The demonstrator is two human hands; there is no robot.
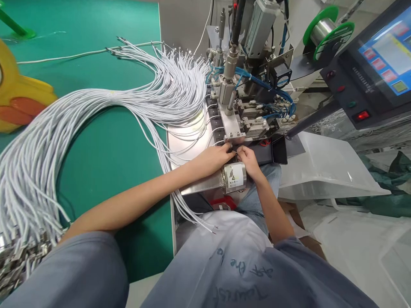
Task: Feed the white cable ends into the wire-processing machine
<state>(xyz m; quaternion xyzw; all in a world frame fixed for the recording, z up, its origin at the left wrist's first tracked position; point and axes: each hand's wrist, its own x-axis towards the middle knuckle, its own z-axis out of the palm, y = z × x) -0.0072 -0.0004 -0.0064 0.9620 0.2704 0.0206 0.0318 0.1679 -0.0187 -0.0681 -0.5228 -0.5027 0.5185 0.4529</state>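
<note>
My left hand (220, 157) reaches to the front end of a bench machine (231, 124), its fingers closed together just below the metal clamp block. Right beside it, my right hand (248, 159) has thumb and fingertips pinched, nearly touching the left fingertips. Whatever sits between the fingers is too small to make out. White cables (184, 92) fan out left of the machine, and a few run into its dark slotted edge. Several cable ends (205, 224) hang toward my lap. Just under my hands is a metal cylinder with a white label (235, 176).
A thick cable bundle (96, 96) curves over the green mat (96, 145), with metal connectors (25, 261) at lower left. A yellow toy-like object (22, 92) stands at far left. At right are a wire spool (324, 32), a control screen (388, 60) and a translucent bin (330, 167).
</note>
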